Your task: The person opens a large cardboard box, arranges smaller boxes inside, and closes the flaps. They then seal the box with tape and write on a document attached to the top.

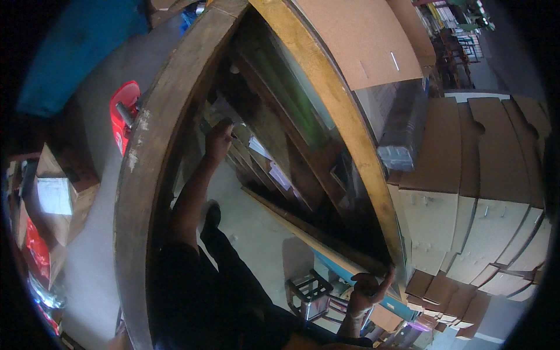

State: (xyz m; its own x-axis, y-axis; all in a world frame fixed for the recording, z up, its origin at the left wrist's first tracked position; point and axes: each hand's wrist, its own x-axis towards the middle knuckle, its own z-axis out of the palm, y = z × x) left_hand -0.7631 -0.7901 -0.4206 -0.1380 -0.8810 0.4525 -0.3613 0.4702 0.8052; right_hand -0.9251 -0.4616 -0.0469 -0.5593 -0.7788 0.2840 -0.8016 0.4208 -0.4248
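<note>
My left hand (220, 139) reaches into the dark interior of a wooden cabinet, its fingers bent. Clear film or glass shows near it, but I cannot tell whether the hand grips anything. Beyond it are wooden slats or shelves (262, 116) with white papers (280, 176) between them and a long green panel (284, 94). My right hand (367, 291) is at the cabinet's near right corner, one digit stretched against the yellowish wooden rail (350, 113) and the other fingers curled. A worn brown wooden board (144, 175) runs along my left side.
Cardboard boxes (437, 148) are stacked at the right, beside a plastic-wrapped package (400, 146). A dark stool (310, 291) stands on the floor by my legs. At the left are a red plastic object (124, 111), an opened cardboard box (65, 210) and a blue surface (83, 48).
</note>
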